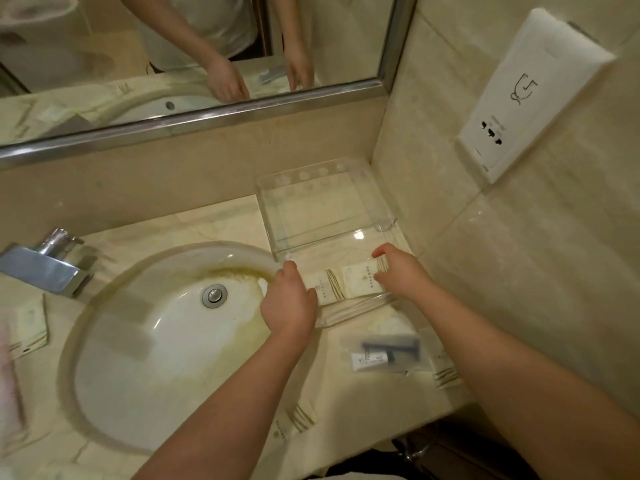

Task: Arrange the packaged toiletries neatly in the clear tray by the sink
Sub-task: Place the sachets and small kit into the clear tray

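Note:
A clear plastic tray (294, 209) sits in the counter's back right corner, right of the sink. Two cream packets with gold stripes lie side by side in its front part: the left packet (329, 287) and the right packet (362, 278). My left hand (289, 301) rests on the left packet's left end at the tray's edge. My right hand (401, 271) presses on the right packet's right end. A clear bag with a black razor (384, 351) lies on the counter in front of the tray. More cream packets lie near the front edge (296, 422) and at the right (445, 372).
The oval white sink (149, 341) with a drain fills the counter's middle. A chrome faucet (48, 265) stands at the left. Another packet (29, 323) lies left of the sink. A mirror runs along the back wall; a white wall unit (526, 91) hangs at the right.

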Motion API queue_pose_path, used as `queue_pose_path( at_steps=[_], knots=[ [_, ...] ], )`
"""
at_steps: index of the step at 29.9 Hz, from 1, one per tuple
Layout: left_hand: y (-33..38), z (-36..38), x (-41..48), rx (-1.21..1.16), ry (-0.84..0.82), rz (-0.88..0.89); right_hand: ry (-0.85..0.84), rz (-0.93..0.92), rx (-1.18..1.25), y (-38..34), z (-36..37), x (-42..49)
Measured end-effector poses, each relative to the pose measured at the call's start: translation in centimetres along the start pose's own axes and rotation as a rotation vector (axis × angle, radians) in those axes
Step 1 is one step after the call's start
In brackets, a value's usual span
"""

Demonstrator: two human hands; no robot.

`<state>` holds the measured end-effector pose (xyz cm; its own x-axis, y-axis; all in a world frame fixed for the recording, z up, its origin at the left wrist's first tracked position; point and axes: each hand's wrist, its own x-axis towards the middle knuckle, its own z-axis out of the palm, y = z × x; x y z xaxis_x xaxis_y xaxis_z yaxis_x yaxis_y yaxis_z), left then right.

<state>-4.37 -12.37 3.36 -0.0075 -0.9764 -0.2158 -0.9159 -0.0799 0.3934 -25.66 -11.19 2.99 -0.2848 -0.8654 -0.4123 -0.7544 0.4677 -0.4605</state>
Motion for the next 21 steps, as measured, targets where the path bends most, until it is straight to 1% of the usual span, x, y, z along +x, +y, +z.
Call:
queue_pose_path(
  at_steps=[2,4,5,7,9,10,11,12,14,17,19,21],
  knots=[
    [-0.1,0.7,0.1,0.086,0.048,0.067,-0.022,-0.013,-0.093,-0.1,0.0,0.6],
    [-0.3,1.5,0.1,0.162,0.105,0.225,-0.021,-0.021,-0.144,-0.2,0.1,1.1],
    [-0.3,1.9,-0.1,0.177,0.101,0.322,-0.019,-0.026,-0.156,-0.2,0.2,1.3],
    [-0.1,2.3,-0.7,0.192,-0.011,0.483,0.031,-0.071,-0.216,-0.2,0.5,1.4],
    [0.0,2.7,-1.3,0.205,-0.191,0.509,0.158,-0.168,-0.318,0.1,0.9,1.4],
    [-0.1,2.9,-1.4,0.226,-0.239,0.506,0.195,-0.218,-0.347,0.2,1.1,1.3],
    [-0.2,3.1,-1.4,0.249,-0.256,0.510,0.192,-0.258,-0.357,0.3,1.3,1.1],
    [-0.3,3.1,-1.4,0.268,-0.257,0.520,0.161,-0.277,-0.349,0.4,1.5,1.0],
    [-0.4,3.1,-1.4,0.294,-0.266,0.533,0.092,-0.259,-0.292,0.5,1.7,1.0],
    [-0.4,2.9,-1.4,0.249,-0.258,0.516,0.075,-0.230,-0.156,0.8,1.4,0.6],
    [-0.2,2.7,-2.0,0.124,-0.152,0.548,0.143,-0.211,-0.024,1.0,0.7,-0.7],
    [0.1,2.9,-2.7,-0.029,-0.042,0.645,0.275,-0.158,0.092,1.8,0.1,-3.0]
  ],
)
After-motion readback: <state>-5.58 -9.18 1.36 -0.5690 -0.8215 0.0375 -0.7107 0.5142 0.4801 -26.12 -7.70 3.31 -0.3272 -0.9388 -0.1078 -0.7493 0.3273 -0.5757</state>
